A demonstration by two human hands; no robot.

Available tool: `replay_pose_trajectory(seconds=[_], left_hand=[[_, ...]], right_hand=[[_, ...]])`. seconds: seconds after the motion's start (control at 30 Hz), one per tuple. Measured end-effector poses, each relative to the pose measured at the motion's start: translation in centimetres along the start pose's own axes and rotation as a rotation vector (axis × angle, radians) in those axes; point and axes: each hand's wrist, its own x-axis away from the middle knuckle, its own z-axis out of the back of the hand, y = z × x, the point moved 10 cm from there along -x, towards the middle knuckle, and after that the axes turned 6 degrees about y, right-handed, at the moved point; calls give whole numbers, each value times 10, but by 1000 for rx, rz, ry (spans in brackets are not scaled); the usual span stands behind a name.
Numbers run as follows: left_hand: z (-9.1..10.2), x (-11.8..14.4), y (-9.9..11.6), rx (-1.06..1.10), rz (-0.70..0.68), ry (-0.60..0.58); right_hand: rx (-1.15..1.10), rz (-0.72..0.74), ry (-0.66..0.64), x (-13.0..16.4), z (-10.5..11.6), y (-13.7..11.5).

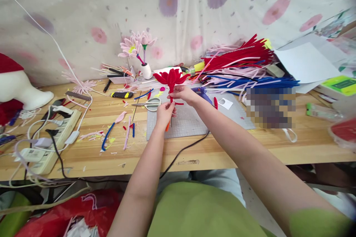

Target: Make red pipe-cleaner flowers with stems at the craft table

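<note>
The red pipe-cleaner flower (171, 77) stands upright above the middle of the wooden table (222, 148), held in both hands over the grey cutting mat (189, 120). The left hand (166, 113) is closed around the lower part of the stem, fingers pinched on it, with the forearm reaching up from the near edge. The right hand (184, 94) grips the stem higher up, just under the bloom, its forearm stretched in from the near right. The flower has long, pointed, fuzzy red petals that spread outward and upward from the centre; its stem is thin and mostly hidden by the fingers.

Just left of the hands lie white-handled scissors (151, 104) at the edge of the mat. Right of the right hand rests a blue glue gun (204, 94). Farther right and back is a large pile of pipe cleaners (244, 66) in red, pink and blue. At the far side, pink flowers (136, 44) stand in a small white vase (146, 70) against the flowered curtain (178, 11). At the near left sits a power strip (52, 137), with short coloured offcuts (116, 133) scattered between it and the mat.
</note>
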Motion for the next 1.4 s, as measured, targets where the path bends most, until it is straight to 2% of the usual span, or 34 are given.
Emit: replay_pose_trajectory(seconds=[0.27,0.43,0.57,0.67,0.77,0.83,0.9,0.93,1.0,1.1,1.2,1.4], left_hand=[[8,2,10,-360,-139,90],[8,8,29,-666,-257,171],[5,13,34,-902,-264,202],[3,13,34,-972,-264,204],[3,11,31,-837,-270,159],[-1,8,21,-566,-207,49],[-10,7,8,-231,-85,-81],[-14,7,3,-87,-25,-132],[-18,7,-4,88,57,-164],[-11,2,-9,135,75,-66],[-2,-2,-6,97,9,44],[5,1,7,-105,-102,129]], right_hand=[[45,63,56,-1,-1,-6],[132,115,123,-3,4,-8],[260,154,199,-6,10,-6],[292,151,220,-7,13,-3],[196,108,170,-5,12,1],[69,30,32,-1,3,5],[-47,-56,-118,5,-7,7],[-87,-86,-168,8,-10,7],[-127,-108,-186,10,-9,5],[-95,-61,-112,6,-2,-1],[-19,0,-21,2,4,-5],[-9,48,80,0,6,-10]])
